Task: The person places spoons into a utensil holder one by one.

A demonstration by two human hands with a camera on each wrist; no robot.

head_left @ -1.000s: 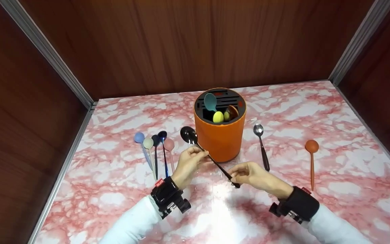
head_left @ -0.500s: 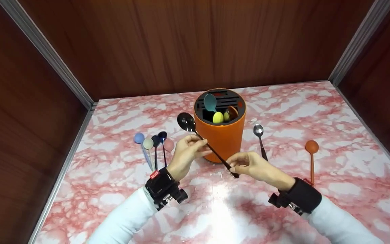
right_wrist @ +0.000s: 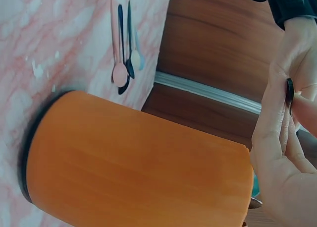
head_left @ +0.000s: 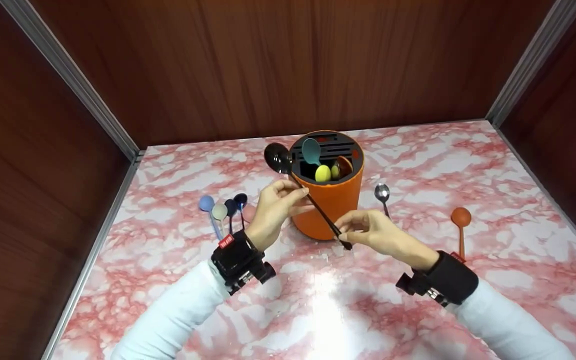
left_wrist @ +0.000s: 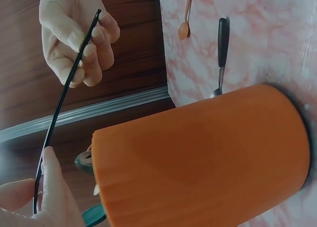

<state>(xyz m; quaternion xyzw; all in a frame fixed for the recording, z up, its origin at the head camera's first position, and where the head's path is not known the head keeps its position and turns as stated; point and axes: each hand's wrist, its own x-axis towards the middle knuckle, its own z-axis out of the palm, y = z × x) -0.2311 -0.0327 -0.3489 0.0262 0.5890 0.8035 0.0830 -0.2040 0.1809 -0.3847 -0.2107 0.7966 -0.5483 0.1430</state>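
A long black spoon [head_left: 278,159] is held slantwise in front of the orange holder [head_left: 329,212], its bowl up at the left. My left hand [head_left: 277,207] pinches its handle below the bowl. Lower down, my right hand [head_left: 375,232] pinches the handle close to its end. In the left wrist view the thin handle [left_wrist: 62,95] spans both hands, raised off the table. The holder's black slotted top carries a teal spoon [head_left: 311,151], a yellow spoon [head_left: 323,173] and a brown one [head_left: 344,166].
Several spoons lie left of the holder, among them a blue one [head_left: 207,203] and a pale one [head_left: 219,211]. To the right lie a silver spoon [head_left: 382,193] with a dark handle and an orange spoon [head_left: 461,218]. Wood panels wall in the marbled table [head_left: 168,170].
Both hands have risen together toward the holder's top, carrying the black spoon. Its bowl now reaches beside the rim. Holder and lying spoons stay where they were.
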